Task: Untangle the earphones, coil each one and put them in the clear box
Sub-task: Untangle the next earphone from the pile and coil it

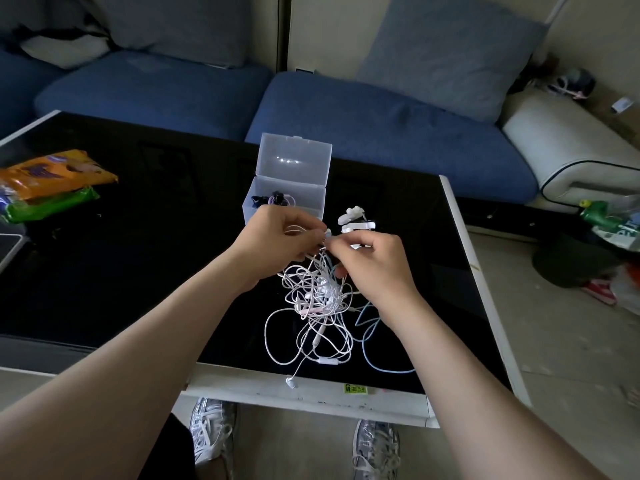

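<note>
A tangle of white, pink and pale blue earphones (317, 306) lies on the black table top (138, 258), with one earbud hanging near the front edge. My left hand (277, 244) and my right hand (374, 265) meet above the tangle, and each pinches white cord at the top of the bundle. The clear box (287, 192) stands just behind my hands with its lid up, and dark and purple earphones lie inside it.
White clips or small white items (355, 220) lie right of the box. Orange and green snack packets (52, 181) sit at the table's left. A blue sofa (381, 133) runs behind the table. Bags and a shoe lie on the floor at right.
</note>
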